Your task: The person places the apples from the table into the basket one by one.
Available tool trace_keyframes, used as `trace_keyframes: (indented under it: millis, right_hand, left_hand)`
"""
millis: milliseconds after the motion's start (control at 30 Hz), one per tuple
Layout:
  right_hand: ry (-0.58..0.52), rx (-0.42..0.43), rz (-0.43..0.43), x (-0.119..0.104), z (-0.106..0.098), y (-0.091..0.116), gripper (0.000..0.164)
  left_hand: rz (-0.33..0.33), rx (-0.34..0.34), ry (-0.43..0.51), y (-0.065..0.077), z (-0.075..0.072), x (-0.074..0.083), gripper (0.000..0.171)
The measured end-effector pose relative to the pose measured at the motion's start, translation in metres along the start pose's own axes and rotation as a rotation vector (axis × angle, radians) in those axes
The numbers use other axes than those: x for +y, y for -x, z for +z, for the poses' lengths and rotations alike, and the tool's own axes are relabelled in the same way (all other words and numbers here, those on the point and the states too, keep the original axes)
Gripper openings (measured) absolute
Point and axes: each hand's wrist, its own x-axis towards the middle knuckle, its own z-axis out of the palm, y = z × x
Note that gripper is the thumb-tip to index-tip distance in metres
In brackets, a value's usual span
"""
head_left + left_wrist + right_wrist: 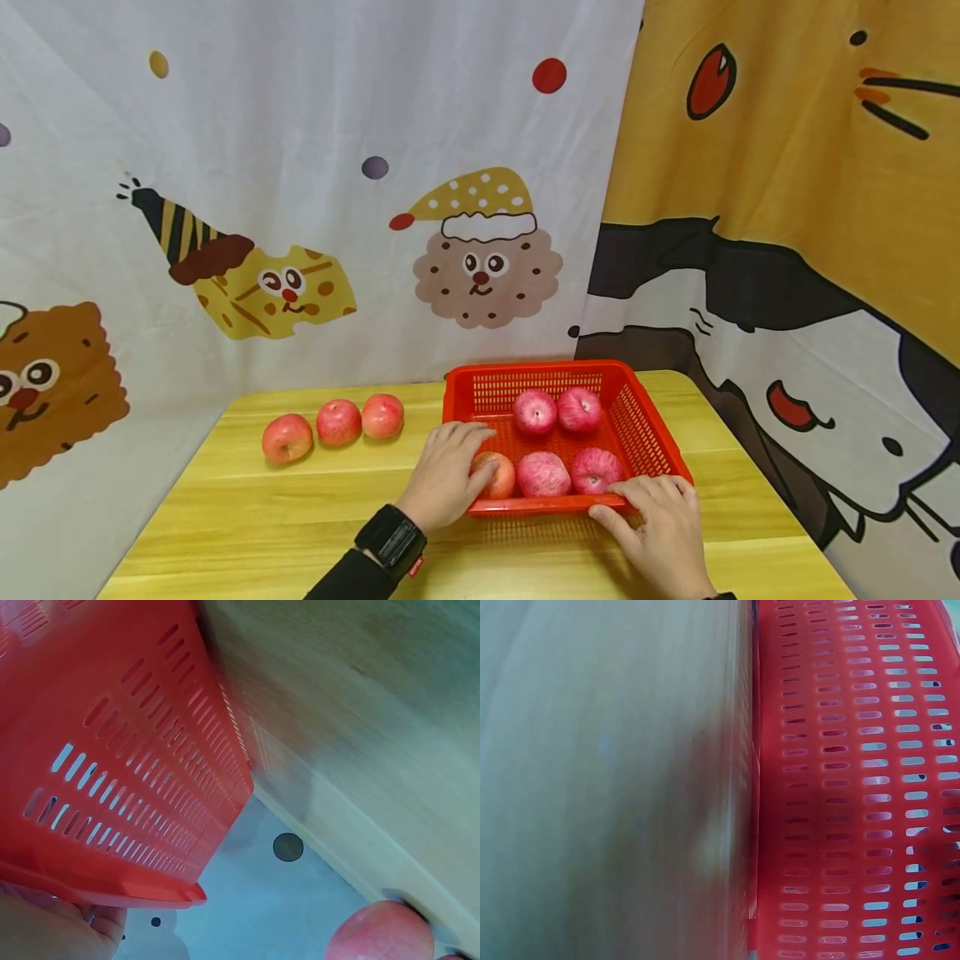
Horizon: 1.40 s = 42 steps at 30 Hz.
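Observation:
A red plastic basket [555, 504] with slotted walls sits on the table. Several apples lie inside, among them two pink ones at the back and an orange-red apple [497, 477] in the near left corner. My left hand [450, 475] grips the basket's left rim near that corner, its thumb beside the orange-red apple. In the left wrist view only part of the left hand [67, 930] shows at the rim. At the near right corner, my right hand [660, 525] holds the rim, thumb on the near side. The right wrist view shows the basket's slotted wall [855, 780], not the hand.
Three apples stand on the table left of the basket: a left one [287, 438], a middle one [339, 422] and a right one [383, 416]. A printed curtain [300, 108] hangs behind the wooden table [247, 525] and along its right side.

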Motion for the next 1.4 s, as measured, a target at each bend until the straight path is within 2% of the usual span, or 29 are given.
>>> trace_keyframes:
  millis: [267, 433, 567, 633, 700, 800, 900, 967, 1100, 1233, 1400]
  right_hand:
    - [0.004, 0.009, 0.003, 0.001, 0.0, 0.002, 0.038]
    - [0.008, 0.007, 0.013, 0.001, 0.001, 0.003, 0.038]
    - [0.009, 0.003, 0.019, 0.0, 0.002, 0.003, 0.038]
    - [0.004, 0.014, 0.012, -0.001, 0.002, 0.002, 0.038]
    - [0.0, 0.016, 0.011, -0.002, 0.002, 0.001, 0.037]
    - [-0.002, 0.01, 0.014, -0.002, 0.001, 0.0, 0.037]
    - [-0.004, 0.005, 0.019, -0.002, 0.0, 0.0, 0.036]
    - [-0.006, 0.014, 0.014, -0.001, 0.0, 0.0, 0.036]
    - [-0.005, 0.023, 0.008, 0.001, 0.0, 0.0, 0.037]
    - [-0.006, 0.021, 0.011, 0.002, 0.0, 0.001, 0.037]
    - [-0.004, 0.002, 0.017, 0.003, 0.001, 0.002, 0.037]
  left_hand:
    - [-0.008, 0.009, 0.011, -0.001, 0.002, 0.001, 0.044]
    - [-0.059, 0.02, 0.089, 0.001, 0.0, -0.001, 0.051]
    - [-0.118, 0.048, 0.123, 0.004, -0.007, -0.013, 0.057]
    - [-0.132, 0.077, 0.105, 0.006, -0.016, -0.027, 0.06]
    - [-0.154, 0.117, 0.071, 0.009, -0.028, -0.047, 0.063]
    - [-0.198, 0.174, 0.01, 0.016, -0.049, -0.086, 0.067]
    - [-0.276, 0.189, -0.053, 0.026, -0.071, -0.127, 0.075]
    - [-0.325, 0.166, -0.089, 0.034, -0.083, -0.15, 0.083]
    - [-0.401, 0.047, -0.145, 0.051, -0.095, -0.182, 0.101]
    - [-0.424, -0.045, -0.176, 0.065, -0.092, -0.199, 0.107]
    - [-0.457, -0.107, -0.239, 0.081, -0.081, -0.208, 0.099]
